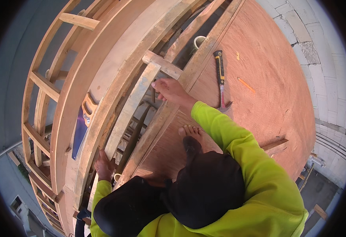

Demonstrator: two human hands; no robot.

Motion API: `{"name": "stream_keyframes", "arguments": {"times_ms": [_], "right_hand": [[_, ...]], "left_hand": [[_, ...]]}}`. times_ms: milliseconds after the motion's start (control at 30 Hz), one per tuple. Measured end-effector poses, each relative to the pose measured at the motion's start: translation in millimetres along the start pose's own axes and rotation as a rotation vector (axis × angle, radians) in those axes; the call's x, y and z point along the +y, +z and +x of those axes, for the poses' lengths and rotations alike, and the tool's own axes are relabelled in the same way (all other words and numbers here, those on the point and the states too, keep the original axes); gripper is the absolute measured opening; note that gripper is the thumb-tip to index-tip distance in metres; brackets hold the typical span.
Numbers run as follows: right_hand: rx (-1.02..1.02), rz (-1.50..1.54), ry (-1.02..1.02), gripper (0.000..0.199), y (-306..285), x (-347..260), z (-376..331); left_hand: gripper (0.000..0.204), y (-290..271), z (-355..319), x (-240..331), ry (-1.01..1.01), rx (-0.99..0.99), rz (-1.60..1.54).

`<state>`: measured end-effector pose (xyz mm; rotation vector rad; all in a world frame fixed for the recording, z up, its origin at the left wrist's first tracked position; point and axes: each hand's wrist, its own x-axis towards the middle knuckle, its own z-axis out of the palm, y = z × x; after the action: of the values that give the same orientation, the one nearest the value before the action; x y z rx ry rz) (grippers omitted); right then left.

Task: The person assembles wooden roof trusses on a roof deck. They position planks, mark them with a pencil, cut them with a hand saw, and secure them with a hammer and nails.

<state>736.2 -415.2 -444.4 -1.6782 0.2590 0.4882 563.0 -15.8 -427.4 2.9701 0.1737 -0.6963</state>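
A long pale wooden batten (131,102) lies slantwise over the open gap in the timber frame. Its far end butts against a short wooden crosspiece (163,65). My left hand (104,166) is closed around the batten's nearer part, thumb on one side and fingers on the other. Beside the far end, my right hand (171,91) is closed with thumb and forefinger together; whatever it may hold is too small to make out. A claw hammer (220,71) with a black and yellow grip rests on the plywood, right of my right hand.
A reddish plywood sheet (267,91) spreads to the right, with an orange pencil (246,85) and a small yellow piece (237,56). A handsaw (84,118) lies on the left ledge. Curved open timber framing (42,85) stands farther left. My bare foot (194,134) is on the plywood.
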Motion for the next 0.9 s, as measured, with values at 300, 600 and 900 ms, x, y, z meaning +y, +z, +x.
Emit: {"name": "stream_keyframes", "arguments": {"times_ms": [300,600,900], "right_hand": [[0.023,-1.492,-0.555,0.045,-212.7,38.6,-52.7],[-0.654,-1.683,-0.380,0.036,-256.7,-23.1,-46.5],[-0.091,-0.013,0.235,0.020,-210.1,10.4,-102.1]], "left_hand": [[0.072,18.7,3.0,-17.1,-0.051,0.002,0.080],[0.080,3.8,12.0,18.7,-0.003,0.145,-0.012],[0.064,9.4,12.2,5.2,-0.089,0.046,0.026]]}}
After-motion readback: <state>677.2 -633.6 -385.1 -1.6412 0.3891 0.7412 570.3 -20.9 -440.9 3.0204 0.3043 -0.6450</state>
